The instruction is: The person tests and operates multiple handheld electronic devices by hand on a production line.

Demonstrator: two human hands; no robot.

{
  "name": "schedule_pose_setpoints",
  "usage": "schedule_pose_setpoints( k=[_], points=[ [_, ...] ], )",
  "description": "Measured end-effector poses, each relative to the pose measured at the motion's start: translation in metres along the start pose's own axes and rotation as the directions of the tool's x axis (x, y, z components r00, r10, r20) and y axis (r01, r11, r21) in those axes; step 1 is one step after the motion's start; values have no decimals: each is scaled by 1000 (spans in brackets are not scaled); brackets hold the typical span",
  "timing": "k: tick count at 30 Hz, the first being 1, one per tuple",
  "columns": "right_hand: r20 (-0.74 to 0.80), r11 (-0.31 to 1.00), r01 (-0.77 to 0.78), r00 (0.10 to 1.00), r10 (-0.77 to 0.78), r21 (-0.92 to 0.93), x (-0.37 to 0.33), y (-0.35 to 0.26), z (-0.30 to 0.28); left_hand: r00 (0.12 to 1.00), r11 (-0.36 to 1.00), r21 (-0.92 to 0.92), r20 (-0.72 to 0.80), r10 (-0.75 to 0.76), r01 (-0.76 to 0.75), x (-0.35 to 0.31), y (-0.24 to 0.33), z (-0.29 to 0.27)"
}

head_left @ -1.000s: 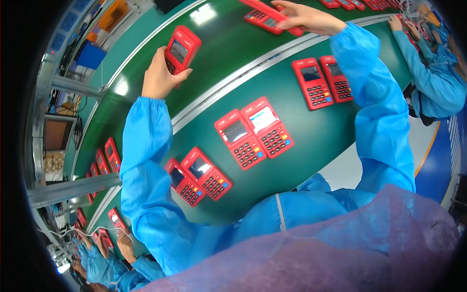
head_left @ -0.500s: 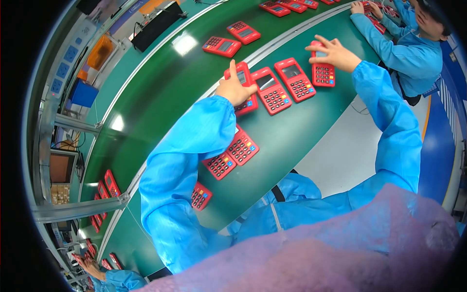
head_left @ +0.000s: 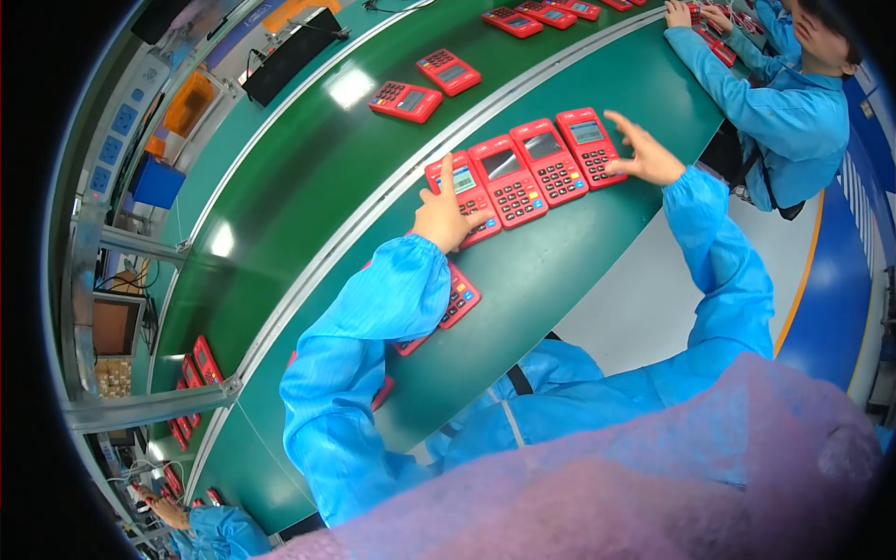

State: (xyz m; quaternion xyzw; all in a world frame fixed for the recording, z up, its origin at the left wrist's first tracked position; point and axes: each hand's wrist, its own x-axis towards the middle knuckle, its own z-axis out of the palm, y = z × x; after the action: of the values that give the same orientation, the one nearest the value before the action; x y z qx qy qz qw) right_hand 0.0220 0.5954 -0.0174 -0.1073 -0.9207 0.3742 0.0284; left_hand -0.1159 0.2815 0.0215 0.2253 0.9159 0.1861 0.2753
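Four red card payment terminals stand side by side in a close row on the green worktop, screens toward the far side. My left hand [head_left: 442,219] lies over the leftmost terminal [head_left: 474,201], index finger stretched along its screen and thumb out toward its keypad. Beside it are the second terminal [head_left: 516,198] and the third terminal [head_left: 557,175], both with dark screens. My right hand [head_left: 649,155] is at the right side of the fourth terminal [head_left: 586,133], whose screen is lit. Its fingers are spread and its thumb is close to the terminal's edge; whether they touch, I cannot tell.
More red terminals [head_left: 461,301] lie partly hidden beneath my left forearm. Beyond a metal rail, a dark green conveyor belt [head_left: 308,187] carries several terminals [head_left: 407,101]. A co-worker in blue [head_left: 793,121] handles terminals at far right; another person's hand [head_left: 168,511] shows at lower left.
The row's terminals have come together, gaps between them closed, and the fourth has turned into line. My right hand has slipped from over the fourth terminal's top to its right side.
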Motion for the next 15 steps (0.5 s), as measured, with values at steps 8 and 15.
schedule_pose_setpoints(
  k=[8, 15],
  points=[
    [-142, 976, 60, 986, -91, -208, -25, -10, 58, 996, 994, -85, -62, 63, -68, 2, -9, 11],
    [-273, 987, 24, 960, -67, -158, 5, 29, 54, 976, 932, -290, -56, 209, -216, 25, -6, 32]
  ],
)
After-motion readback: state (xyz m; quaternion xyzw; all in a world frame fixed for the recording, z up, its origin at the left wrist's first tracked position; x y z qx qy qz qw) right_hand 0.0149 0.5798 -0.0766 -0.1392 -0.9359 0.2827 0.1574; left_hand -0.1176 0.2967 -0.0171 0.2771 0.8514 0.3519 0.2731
